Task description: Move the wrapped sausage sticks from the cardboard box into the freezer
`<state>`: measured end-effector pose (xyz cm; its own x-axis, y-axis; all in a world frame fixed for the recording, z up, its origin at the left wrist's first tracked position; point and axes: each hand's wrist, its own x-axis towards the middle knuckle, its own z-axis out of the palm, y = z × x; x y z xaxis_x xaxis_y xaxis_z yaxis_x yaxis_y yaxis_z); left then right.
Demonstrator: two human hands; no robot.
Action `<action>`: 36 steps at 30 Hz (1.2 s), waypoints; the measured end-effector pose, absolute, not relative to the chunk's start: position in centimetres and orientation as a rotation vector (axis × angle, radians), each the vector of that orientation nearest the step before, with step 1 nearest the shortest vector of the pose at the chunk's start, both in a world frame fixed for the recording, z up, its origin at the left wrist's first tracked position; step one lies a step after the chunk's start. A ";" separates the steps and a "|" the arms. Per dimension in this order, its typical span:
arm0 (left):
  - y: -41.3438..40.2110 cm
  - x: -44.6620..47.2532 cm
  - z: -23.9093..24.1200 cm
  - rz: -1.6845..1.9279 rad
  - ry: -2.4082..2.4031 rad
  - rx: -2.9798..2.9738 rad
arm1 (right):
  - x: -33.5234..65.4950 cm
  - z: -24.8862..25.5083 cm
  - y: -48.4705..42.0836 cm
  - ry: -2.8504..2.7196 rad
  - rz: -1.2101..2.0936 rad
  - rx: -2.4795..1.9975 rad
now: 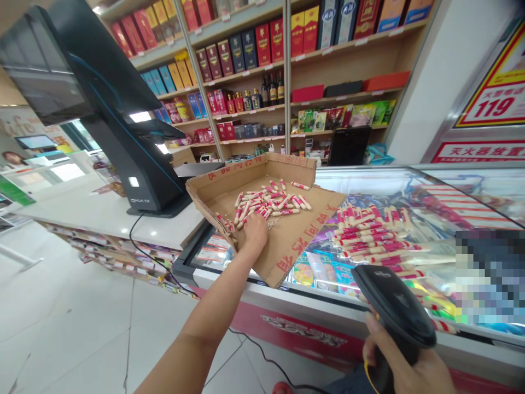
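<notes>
My left hand [256,227] reaches into a cut-down cardboard box [295,246]. Its fingers curl down at the near edge of a loose pile of small cream-coloured sausages [266,202] with red-pink labels. The fingertips are hidden, so what they grip cannot be made out. At the lower right, my right hand [404,358] is closed around the handle of a black barcode scanner [394,301]. More of the same sausages [377,235] lie in rows on the freezer's glass top, to the right of the box and beyond the scanner.
The box sits on a chest freezer [328,290] with bagged goods under its glass. A black checkout terminal [118,137] stands on the white counter [164,232] to the left. One cable [135,246] hangs down the counter's side. Shelves of boxed bottles [246,49] fill the back.
</notes>
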<state>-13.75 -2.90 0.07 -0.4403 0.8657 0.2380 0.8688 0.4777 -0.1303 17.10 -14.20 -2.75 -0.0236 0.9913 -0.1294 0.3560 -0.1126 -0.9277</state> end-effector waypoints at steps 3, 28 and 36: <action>-3.7 -13.2 1.0 -0.149 -2.520 -1.407 | 16.8 -2.3 -14.5 -1.423 1.163 -1.529; -1.1 -3.9 0.6 -1.124 -1.806 -3.080 | 15.9 -2.2 -14.7 -1.095 1.162 -1.386; -1.5 -3.6 0.2 -0.943 -1.709 -2.999 | 15.2 -2.7 -14.6 -1.147 1.177 -1.441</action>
<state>-3.59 -1.46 0.20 0.4327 0.8746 0.2189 0.6515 -0.4712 0.5946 15.21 -14.65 -2.65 0.1085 0.9854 -0.1312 0.1062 -0.1428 -0.9840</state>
